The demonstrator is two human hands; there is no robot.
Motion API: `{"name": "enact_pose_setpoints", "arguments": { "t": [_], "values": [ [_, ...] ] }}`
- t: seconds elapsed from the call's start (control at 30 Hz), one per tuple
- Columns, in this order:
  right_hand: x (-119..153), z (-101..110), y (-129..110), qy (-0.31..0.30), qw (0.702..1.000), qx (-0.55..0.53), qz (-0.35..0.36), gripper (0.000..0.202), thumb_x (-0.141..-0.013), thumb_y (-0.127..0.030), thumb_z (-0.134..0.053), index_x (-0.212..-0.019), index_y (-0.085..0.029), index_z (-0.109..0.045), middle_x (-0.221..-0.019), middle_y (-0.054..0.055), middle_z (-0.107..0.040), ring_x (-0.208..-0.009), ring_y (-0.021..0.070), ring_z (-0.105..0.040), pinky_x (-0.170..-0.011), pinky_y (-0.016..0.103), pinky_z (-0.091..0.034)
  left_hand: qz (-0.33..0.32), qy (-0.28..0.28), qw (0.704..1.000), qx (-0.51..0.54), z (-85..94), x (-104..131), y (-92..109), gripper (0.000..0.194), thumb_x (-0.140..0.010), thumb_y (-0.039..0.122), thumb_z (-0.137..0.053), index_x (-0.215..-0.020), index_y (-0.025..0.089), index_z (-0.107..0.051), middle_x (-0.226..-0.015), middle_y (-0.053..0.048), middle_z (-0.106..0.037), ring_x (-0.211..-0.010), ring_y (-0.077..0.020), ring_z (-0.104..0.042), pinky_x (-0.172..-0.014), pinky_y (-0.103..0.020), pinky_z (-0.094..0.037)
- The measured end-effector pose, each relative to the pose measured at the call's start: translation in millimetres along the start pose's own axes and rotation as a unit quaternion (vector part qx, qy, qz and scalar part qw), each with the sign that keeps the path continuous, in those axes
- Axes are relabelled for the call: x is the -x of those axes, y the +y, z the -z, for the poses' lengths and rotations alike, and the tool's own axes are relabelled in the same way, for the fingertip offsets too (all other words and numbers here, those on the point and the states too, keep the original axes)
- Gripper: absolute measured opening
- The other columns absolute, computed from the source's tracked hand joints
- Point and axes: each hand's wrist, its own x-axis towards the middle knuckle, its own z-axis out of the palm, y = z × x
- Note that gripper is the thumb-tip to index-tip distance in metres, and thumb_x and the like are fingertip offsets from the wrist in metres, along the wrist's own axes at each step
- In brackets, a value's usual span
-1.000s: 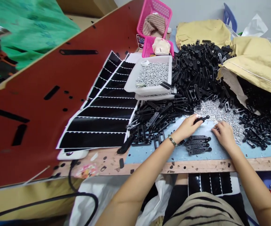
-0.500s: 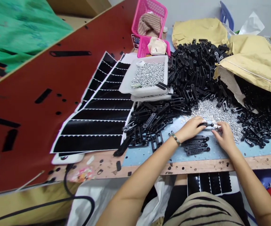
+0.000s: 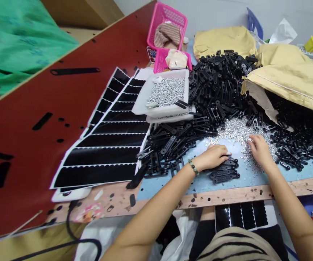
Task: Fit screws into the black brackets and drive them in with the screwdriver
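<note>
My left hand (image 3: 213, 156), with a beaded bracelet at its wrist, is closed at the upper end of a small stack of black plastic arms (image 3: 224, 175) on the blue mat (image 3: 200, 185). What its fingers grip is hidden. My right hand (image 3: 259, 148) is at the scattered silver pins (image 3: 236, 129), with thumb and fingertips together; anything between them is too small to make out. A large heap of black parts (image 3: 216, 81) rises behind the hands.
A white tray of silver pins (image 3: 167, 92) stands left of the heap, with pink baskets (image 3: 170, 34) behind. Sheets of black stickers (image 3: 104, 156) lie farther left beside a red board (image 3: 31, 145). An open yellow sack (image 3: 289, 79) lies at the right.
My left hand has lowered to the stack of black arms with the piece it held. My right hand has moved away from it, onto the pins. The view has shifted slightly.
</note>
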Motion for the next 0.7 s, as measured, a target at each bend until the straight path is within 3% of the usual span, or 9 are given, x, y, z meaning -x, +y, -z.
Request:
{"name": "enact_pose_setpoints", "arguments": {
  "t": [0.1,0.2,0.3,0.4,0.57,0.7],
  "values": [
    [-28.6,11.6,14.9,0.016,0.988,0.127,-0.088,0.031,-0.091,-0.032,-0.047,-0.108,-0.013,-0.065,-0.099,0.017,-0.063,-0.097,0.0301,-0.058,-0.085,0.043,-0.044,0.02,0.036,0.999,-0.029,12.5,-17.6,5.7,0.018,-0.09,0.026,-0.052,-0.103,0.022,-0.064,-0.098,-0.004,-0.063,-0.095,-0.0198,-0.057,-0.089,-0.032,-0.042],
    [-42.3,12.1,24.3,-0.002,0.969,0.206,-0.133,0.031,-0.087,-0.038,-0.055,-0.095,-0.01,-0.068,-0.093,0.022,-0.063,-0.094,0.0338,-0.057,-0.08,0.044,-0.043,0.063,0.096,0.991,-0.063,20.0,-60.4,11.4,0.023,-0.094,0.021,-0.043,-0.108,0.017,-0.06,-0.111,-0.01,-0.058,-0.108,-0.0227,-0.052,-0.097,-0.035,-0.039],
    [-43.2,4.0,27.0,0.008,0.972,0.206,-0.112,0.029,-0.088,-0.032,-0.054,-0.101,-0.01,-0.065,-0.097,0.023,-0.062,-0.096,0.0336,-0.056,-0.08,0.042,-0.042,0.105,0.124,0.983,-0.088,19.3,-108.7,14.4,0.023,-0.092,0.019,-0.046,-0.112,0.014,-0.057,-0.114,-0.014,-0.056,-0.11,-0.0272,-0.052,-0.094,-0.039,-0.041],
    [-39.4,-1.8,28.3,0.004,0.98,0.181,-0.082,0.021,-0.09,-0.024,-0.048,-0.099,-0.015,-0.065,-0.095,0.017,-0.062,-0.091,0.0286,-0.057,-0.078,0.038,-0.043,0.119,0.128,0.979,-0.102,12.3,-138.3,16.2,0.023,-0.087,0.018,-0.055,-0.11,0.016,-0.059,-0.112,-0.013,-0.057,-0.108,-0.0282,-0.053,-0.09,-0.039,-0.043],
    [-30.6,8.8,34.7,-0.002,0.986,0.153,-0.064,0.018,-0.09,-0.022,-0.048,-0.089,-0.02,-0.066,-0.091,0.01,-0.062,-0.086,0.0234,-0.058,-0.076,0.034,-0.044,0.098,0.119,0.983,-0.096,2.7,-139.5,13.3,0.02,-0.085,0.012,-0.055,-0.102,0.019,-0.062,-0.104,-0.009,-0.06,-0.101,-0.0252,-0.058,-0.09,-0.037,-0.043],
    [-21.7,22.0,34.6,0.065,0.996,0.035,-0.052,0.021,-0.09,-0.027,-0.046,-0.091,-0.019,-0.065,-0.094,0.01,-0.063,-0.089,0.0237,-0.058,-0.08,0.036,-0.046,0.087,0.127,0.986,-0.064,5.3,-134.5,11.1,0.018,-0.084,0.014,-0.058,-0.101,0.019,-0.064,-0.101,-0.008,-0.063,-0.102,-0.0261,-0.058,-0.089,-0.037,-0.043]
  ]
}}
